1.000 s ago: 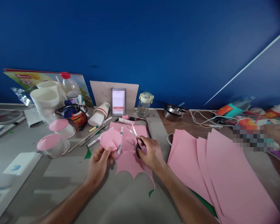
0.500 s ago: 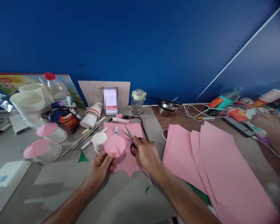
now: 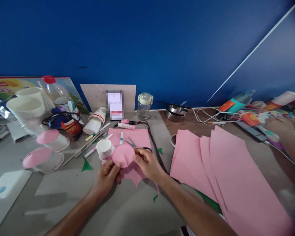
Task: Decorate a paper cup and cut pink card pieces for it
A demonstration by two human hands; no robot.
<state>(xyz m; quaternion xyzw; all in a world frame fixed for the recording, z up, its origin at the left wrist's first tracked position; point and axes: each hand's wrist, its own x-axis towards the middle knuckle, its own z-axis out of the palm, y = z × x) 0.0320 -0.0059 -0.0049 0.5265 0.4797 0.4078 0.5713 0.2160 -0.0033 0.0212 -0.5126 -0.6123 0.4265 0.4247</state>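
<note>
Between both hands is a pink paper circle [image 3: 123, 155] with a slit running from near its middle to its lower edge. My left hand [image 3: 109, 172] pinches it at the lower left. The fingers of my right hand [image 3: 147, 163] are closed on its right edge. Just beyond my right hand, scissors [image 3: 132, 143] lie with blades apart, their handles partly hidden by that hand. Beneath is a pink sheet [image 3: 140, 134] with a scalloped near edge. A white paper cup [image 3: 105, 149] stands left of the circle, and a white marker [image 3: 121, 138] lies behind it.
Pink paper sheets [image 3: 231, 164] are piled at right. Two cups with pink tops [image 3: 36, 157] lie at left, near stacked paper cups [image 3: 27, 108]. A phone [image 3: 115, 105] and a glass jar [image 3: 144, 106] stand by the wall. Another person's hand [image 3: 277, 126] is at far right.
My right hand has let go of the scissors, which now lie on the pink sheet, and has moved left to grip the circle's right edge. My left hand keeps its hold.
</note>
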